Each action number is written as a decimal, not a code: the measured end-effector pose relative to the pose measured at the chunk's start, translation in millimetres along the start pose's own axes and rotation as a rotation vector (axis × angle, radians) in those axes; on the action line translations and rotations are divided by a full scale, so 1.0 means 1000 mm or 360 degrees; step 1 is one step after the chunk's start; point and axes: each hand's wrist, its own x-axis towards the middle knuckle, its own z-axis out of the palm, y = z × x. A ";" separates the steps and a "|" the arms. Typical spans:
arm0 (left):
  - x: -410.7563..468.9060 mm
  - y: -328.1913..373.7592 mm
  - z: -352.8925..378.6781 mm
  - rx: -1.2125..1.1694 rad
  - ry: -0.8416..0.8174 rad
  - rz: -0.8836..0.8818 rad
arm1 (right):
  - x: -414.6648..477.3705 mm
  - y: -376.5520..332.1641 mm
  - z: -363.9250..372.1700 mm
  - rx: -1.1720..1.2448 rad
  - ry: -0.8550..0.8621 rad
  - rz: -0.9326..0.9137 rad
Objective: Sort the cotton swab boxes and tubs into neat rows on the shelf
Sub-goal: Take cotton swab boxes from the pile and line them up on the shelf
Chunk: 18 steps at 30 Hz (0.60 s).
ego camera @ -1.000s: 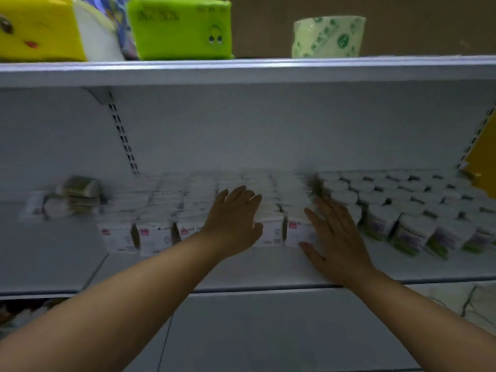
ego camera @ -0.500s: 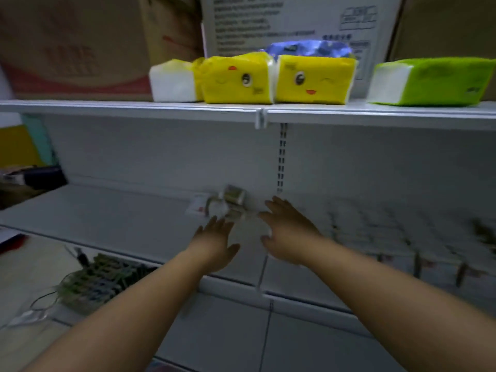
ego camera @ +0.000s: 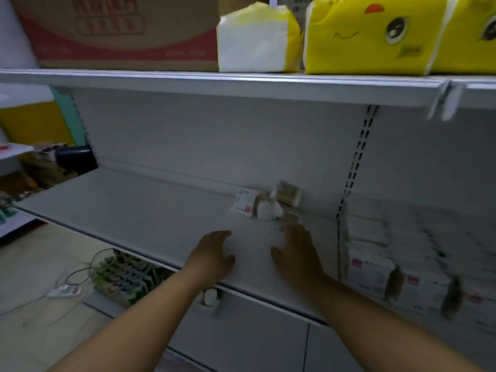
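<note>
Both hands are out over the white shelf (ego camera: 128, 208) now, palms down, empty. The left hand (ego camera: 212, 257) hovers near the front edge, fingers (ego camera: 221, 234) loosely together and lightly curled, thumb spread to the right, gripping nothing. The right hand (ego camera: 298, 253) sits just beside it, reaching a little deeper, fingers slightly apart and blurred at the tips, thumb pointing toward the left hand, also holding nothing.

Beyond the fingertips, against the back panel, lies a small loose pile: a white swab box (ego camera: 244, 202) with a red mark, tilted, a crumpled white packet (ego camera: 267, 210) touching it, and a clear swab pack (ego camera: 285, 194) leaning behind. The right hand's fingertips are near that pile but apart from it.

To the right of the slotted upright (ego camera: 357, 159), rows of white swab boxes (ego camera: 375, 269) with red labels stand packed, though blurred. Both forearms stretch in from the lower frame, bare, angled up toward the pile.
</note>
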 end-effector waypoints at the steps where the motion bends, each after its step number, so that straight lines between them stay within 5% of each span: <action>1: 0.010 -0.005 -0.002 -0.0002 0.0006 -0.0020 | 0.010 -0.001 0.004 0.0123 0.0162 0.0111; 12: 0.121 -0.006 0.002 -0.0307 0.0314 -0.0224 | 0.059 0.004 0.019 0.0911 0.0681 0.0850; 18: 0.153 -0.006 0.005 -0.0127 0.0303 -0.0209 | 0.075 0.005 0.012 0.0744 0.0426 0.1099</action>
